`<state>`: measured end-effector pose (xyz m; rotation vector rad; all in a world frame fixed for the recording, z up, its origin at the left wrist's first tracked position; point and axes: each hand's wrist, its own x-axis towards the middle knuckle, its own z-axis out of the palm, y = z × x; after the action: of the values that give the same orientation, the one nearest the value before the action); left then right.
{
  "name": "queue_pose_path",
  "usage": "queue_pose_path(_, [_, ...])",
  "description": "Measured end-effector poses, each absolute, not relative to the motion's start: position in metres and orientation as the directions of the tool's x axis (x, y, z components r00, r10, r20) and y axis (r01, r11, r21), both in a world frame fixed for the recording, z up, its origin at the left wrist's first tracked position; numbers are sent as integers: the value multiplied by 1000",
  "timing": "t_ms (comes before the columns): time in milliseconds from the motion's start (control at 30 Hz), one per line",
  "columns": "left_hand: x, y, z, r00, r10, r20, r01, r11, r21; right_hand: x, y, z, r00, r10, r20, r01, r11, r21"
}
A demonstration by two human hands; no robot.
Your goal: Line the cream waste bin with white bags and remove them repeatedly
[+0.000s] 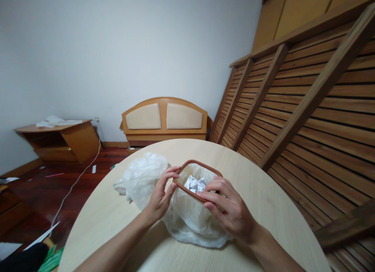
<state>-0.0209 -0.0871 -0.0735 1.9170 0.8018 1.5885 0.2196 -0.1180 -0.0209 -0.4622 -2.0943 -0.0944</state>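
A small trash bin with a brown rim [191,193] stands on the round table, lined with a thin white plastic bag [190,217] that drapes down its outside. Crumpled white paper [193,183] with dark print lies inside it. My left hand [160,194] pinches the rim at its left corner, thumb in front and fingers behind. On the right front side, my right hand [230,205] is closed over the rim, fingertips inside and thumb outside. More white plastic bag [146,174] lies bunched on the table behind my left hand.
The round pale table [275,225] fills the foreground. Slatted wooden panels [293,104] lean along the right. Beyond the table stands a padded headboard [164,117]. A low cabinet [76,141] with papers is at left, and a white cable [77,182] crosses the floor.
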Motion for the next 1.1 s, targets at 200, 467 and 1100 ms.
queue_pose_path(200, [-22, -86, -73, 173, 697, 696, 141, -717, 683, 222, -118, -19, -500, 284, 819, 345, 932, -112])
queue_pose_path(467, [-26, -86, -71, 221, 643, 733, 204, -765, 610, 227, -116, -19, -553, 267, 789, 296, 949, -114])
queue_pose_path(1100, [-32, -90, -58, 297, 612, 733, 284, -790, 544, 216, -119, -24, -546, 347, 762, 387, 912, -138])
